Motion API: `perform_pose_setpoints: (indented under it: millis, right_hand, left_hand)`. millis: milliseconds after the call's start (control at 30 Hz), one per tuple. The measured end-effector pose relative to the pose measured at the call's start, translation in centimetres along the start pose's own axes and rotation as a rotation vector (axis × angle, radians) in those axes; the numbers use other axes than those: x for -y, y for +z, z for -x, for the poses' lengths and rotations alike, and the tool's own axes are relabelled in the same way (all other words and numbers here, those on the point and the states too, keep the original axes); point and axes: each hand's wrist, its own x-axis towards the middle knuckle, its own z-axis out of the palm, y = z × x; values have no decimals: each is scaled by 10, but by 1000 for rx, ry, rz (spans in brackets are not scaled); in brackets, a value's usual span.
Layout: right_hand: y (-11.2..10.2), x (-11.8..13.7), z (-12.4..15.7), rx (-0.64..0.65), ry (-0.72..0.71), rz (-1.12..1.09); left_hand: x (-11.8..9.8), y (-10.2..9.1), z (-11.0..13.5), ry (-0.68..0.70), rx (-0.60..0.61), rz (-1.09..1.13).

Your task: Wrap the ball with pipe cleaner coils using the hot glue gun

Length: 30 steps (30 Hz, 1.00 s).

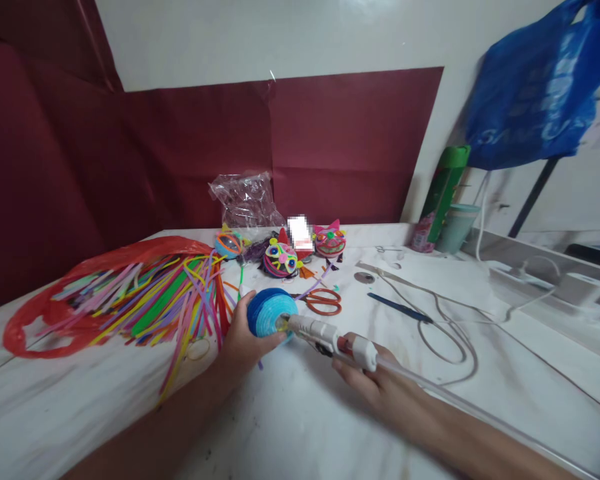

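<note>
My left hand is wrapped round the side of a ball covered in dark and light blue coils that look like pipe cleaners. In my right hand is a white hot glue gun, with a clear glue stick trailing out of its back. The gun's nozzle points at the lower right of the ball; whether it touches cannot be made out. Just beyond the ball lie orange-handled scissors. Colourful pipe cleaners spill from a red plastic bag left of my left hand.
Decorated balls with faces stand at the back beside crumpled clear plastic. To the right lie a dark blue pen-like tool, a looped cable and a power strip. A green spray can stands by a cup.
</note>
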Motion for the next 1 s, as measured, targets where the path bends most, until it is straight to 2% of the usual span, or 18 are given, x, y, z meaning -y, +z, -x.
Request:
perform_pose_setpoints:
  millis: [167, 367, 700, 1000]
  right_hand:
    - [-1, -2, -1, 13, 33, -15]
    - [-4, -1, -2, 15, 48, -35]
    - [-3, -1, -2, 25, 31, -53]
    - [-3, 1, -3, -27, 34, -65]
  left_hand:
    - [4, 0, -3, 8, -12, 39]
    - [0, -4, -3, -54, -10, 69]
    - [0, -3, -2, -57, 47, 103]
    - [1, -5, -4, -77, 26, 128]
